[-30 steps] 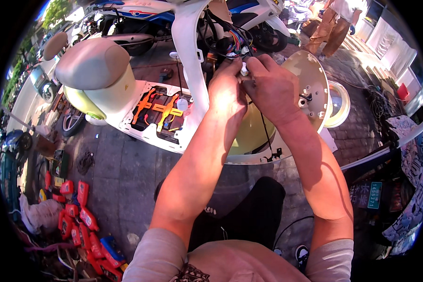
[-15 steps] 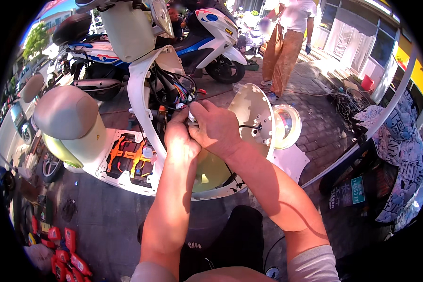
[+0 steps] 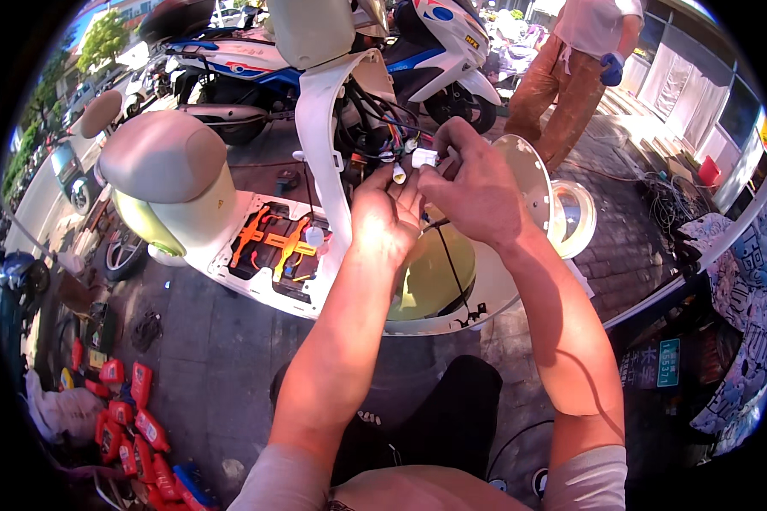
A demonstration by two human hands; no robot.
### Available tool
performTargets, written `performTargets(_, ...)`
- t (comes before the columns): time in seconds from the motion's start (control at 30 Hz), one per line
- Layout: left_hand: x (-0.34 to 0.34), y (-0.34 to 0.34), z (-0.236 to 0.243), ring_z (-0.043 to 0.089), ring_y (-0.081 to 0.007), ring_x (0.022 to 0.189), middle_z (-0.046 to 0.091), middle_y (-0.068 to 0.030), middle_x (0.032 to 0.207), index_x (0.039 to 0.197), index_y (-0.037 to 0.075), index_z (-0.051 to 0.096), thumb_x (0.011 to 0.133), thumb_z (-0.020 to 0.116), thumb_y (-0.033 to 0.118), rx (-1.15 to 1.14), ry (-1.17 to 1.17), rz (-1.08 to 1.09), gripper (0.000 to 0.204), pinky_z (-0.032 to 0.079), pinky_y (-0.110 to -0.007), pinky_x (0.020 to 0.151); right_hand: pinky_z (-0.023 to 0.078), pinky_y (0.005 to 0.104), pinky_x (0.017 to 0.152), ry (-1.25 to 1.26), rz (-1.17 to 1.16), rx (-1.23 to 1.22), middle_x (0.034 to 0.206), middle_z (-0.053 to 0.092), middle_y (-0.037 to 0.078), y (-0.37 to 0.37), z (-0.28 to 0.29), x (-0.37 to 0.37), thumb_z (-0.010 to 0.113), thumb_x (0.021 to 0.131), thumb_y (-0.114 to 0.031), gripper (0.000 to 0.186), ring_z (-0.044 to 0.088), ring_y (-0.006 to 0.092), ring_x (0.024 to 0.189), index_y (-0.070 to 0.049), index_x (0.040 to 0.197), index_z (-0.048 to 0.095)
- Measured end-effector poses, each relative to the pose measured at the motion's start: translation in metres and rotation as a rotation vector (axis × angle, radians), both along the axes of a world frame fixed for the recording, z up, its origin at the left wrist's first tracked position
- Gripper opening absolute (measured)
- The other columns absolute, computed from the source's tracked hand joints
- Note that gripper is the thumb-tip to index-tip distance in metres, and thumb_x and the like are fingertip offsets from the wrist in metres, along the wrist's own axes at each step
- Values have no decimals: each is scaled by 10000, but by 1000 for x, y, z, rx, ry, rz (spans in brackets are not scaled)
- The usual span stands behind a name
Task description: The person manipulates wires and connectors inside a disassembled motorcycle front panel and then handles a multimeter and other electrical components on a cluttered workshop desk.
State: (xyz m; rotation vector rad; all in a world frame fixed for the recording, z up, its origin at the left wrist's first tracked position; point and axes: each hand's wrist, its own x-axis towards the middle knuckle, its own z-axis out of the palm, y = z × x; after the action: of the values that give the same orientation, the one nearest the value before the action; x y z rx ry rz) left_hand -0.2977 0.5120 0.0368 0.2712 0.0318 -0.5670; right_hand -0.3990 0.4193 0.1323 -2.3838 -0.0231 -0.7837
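My right hand (image 3: 479,189) pinches a white wire connector (image 3: 424,157) between thumb and forefinger at the scooter's opened front. Beside it my left hand (image 3: 385,217) is turned palm up, fingers loosely stretched under the wires. A smaller white connector (image 3: 399,173) with a yellowish end lies at the left fingertips; whether they grip it I cannot tell. Behind the hands, a bundle of coloured and black wires (image 3: 385,128) spills from the cream leg shield (image 3: 317,119). A detached cream body panel (image 3: 439,274), with a black cable across it, is below my right wrist.
The cream scooter's seat (image 3: 164,157) is at left, near a floor bay with orange straps (image 3: 268,243). A white-and-blue scooter (image 3: 439,51) stands behind. A person (image 3: 562,77) with a blue glove stands at far right. Red bottles (image 3: 136,434) lie at lower left.
The view has shifted, so the scooter sits further right and higher. My hands have moved apart a little, exposing the white connectors. The standing person's gloved hand has come up.
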Motion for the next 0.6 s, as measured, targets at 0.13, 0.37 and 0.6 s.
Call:
performTargets(0.13,1,6,1,746,-285,1029,734,-171,1130,1214,-31,593,1131,390,199,6,-112,-7,318,604,-400,930,544,327,708,-9,173,425,914,657,93,2,-20,12,715,876,-117,285,651,131,809,27,1075,571)
performTargets(0.37,-5,7,9,703,-292,1155,702,-154,1243,1266,2,599,1130,433,197,-40,-50,31,290,587,-435,990,403,219,569,-36,225,860,934,614,34,8,-46,15,696,933,-52,324,573,69,740,-8,1211,535)
performTargets(0.6,-7,11,12,689,-268,1154,695,-128,1224,1220,-8,625,1099,468,148,-51,-54,33,252,570,-405,1016,483,263,660,-55,241,925,977,649,68,7,-58,25,686,890,-22,350,613,108,791,6,1209,546)
